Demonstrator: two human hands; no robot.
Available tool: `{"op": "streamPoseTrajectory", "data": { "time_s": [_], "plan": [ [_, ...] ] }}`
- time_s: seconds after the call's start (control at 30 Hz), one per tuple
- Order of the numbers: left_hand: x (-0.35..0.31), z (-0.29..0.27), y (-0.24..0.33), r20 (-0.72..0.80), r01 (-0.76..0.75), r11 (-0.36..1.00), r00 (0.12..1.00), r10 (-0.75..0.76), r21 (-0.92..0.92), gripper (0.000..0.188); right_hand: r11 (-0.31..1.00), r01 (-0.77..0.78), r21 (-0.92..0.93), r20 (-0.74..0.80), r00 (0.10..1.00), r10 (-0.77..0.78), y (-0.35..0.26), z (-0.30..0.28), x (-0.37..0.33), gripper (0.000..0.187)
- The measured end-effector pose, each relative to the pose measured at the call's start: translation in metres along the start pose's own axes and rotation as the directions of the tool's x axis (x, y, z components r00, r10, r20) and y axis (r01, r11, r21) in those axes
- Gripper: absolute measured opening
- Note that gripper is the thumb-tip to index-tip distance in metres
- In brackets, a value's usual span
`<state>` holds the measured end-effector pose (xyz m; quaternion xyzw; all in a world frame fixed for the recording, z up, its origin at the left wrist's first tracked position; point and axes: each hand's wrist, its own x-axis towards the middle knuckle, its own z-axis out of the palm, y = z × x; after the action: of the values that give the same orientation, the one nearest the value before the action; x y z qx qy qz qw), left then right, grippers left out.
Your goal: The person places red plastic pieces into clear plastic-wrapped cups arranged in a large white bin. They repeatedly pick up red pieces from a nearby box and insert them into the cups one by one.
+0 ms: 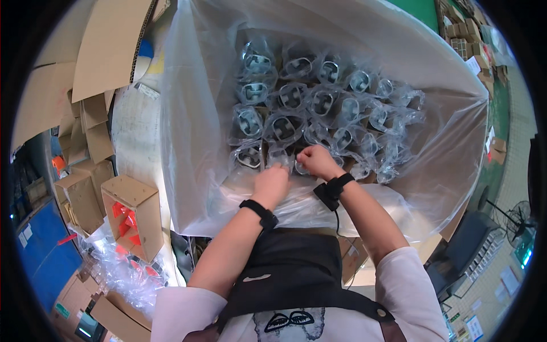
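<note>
A large carton lined with a clear plastic sheet [199, 114] is in front of me. Inside stand rows of oval, metallic-looking parts, each in a clear plastic bag, such as one bagged part [285, 129] in the middle. At the near row, the fingers of my left hand [272, 183] are closed on the top of a bagged part [278, 155]. Right beside it, my right hand [319, 162] is curled in a pinch over the neighbouring part; whatever lies between its fingertips is hidden. Both wrists wear black straps.
At the left, a small open carton [132, 219] holds red pieces, with crumpled clear plastic [119, 256] below it. Cardboard sheets [108, 51] stand at the upper left. A black fan [515, 221] is at the far right.
</note>
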<state>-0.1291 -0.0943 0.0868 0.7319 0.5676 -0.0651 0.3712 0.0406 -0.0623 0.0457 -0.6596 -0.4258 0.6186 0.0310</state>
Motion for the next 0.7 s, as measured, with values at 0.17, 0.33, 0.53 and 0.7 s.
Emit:
{"op": "streamPoseTrajectory", "data": {
  "time_s": [0.17, 0.33, 0.53, 0.7],
  "plan": [
    [-0.006, 0.001, 0.001, 0.333, 0.017, 0.991, 0.941, -0.062, 0.135, 0.039, 0.737, 0.467, -0.489, -0.033, 0.834, -0.551, -0.039, 0.029, -0.026, 0.024],
    [-0.006, -0.024, 0.017, 0.466, -0.076, 0.976, 0.885, -0.029, 0.205, 0.051, 0.399, 0.347, -0.849, 0.126, 0.866, -0.484, -0.024, 0.051, 0.017, 0.025],
    [-0.014, -0.015, -0.002, 0.277, -0.076, 0.97, 0.961, 0.01, 0.23, 0.068, 0.514, 0.42, -0.748, -0.018, 0.761, -0.648, -0.033, 0.028, -0.014, 0.016],
    [-0.006, -0.031, 0.015, 0.454, -0.073, 0.959, 0.889, -0.062, 0.274, 0.075, 0.219, 0.482, -0.848, 0.116, 0.572, -0.812, -0.043, 0.041, -0.005, 0.006]
  ]
}}
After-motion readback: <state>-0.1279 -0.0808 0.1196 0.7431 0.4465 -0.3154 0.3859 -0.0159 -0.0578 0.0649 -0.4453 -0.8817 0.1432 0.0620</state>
